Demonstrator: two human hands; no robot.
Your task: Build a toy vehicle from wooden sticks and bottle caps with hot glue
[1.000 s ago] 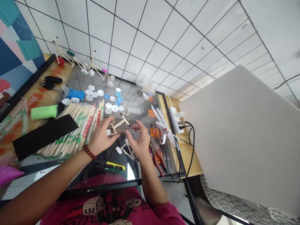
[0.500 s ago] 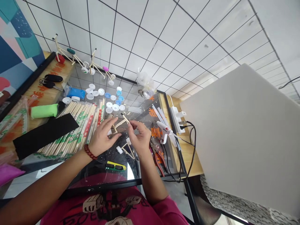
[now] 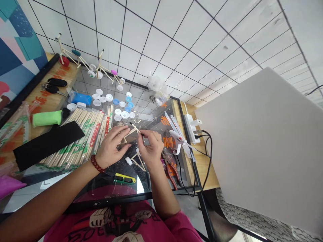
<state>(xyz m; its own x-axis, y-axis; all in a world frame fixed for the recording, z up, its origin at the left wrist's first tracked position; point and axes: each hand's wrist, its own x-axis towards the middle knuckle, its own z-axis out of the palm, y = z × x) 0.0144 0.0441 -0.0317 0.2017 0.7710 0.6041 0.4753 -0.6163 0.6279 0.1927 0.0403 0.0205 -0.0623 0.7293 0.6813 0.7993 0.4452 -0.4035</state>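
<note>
1. The right hand pinches the dark end of a short crossbar narrowly between thumb and forefinger; the crossbar meets a pale stick frame.
2. The left hand has its thumb and fingers wide apart, with the stick frame in the gap, so the piece lies between the two sets of fingers. I cannot tell whether the left fingertips touch it.
3. The step in hand looks like setting or steadying the crossbar on the stick frame. As I judge it, the next move calls for a light, still pinch, keeping the joint square and unstrained.
4. Just below the right fingertips lies a smaller frame with white caps; nearer the body than the left thumb is a yellow-and-green cutter.
5. Right of the right fingers are a white glue gun and red-handled pliers.
6. Writing: large orange Chinese characters show beyond the right fingers, partly covered. Left of the left fingers, wrapped chopsticks carry green and red print, too small to read. Lettering on the pink shirt is incomplete; I can make out no brand.
</note>
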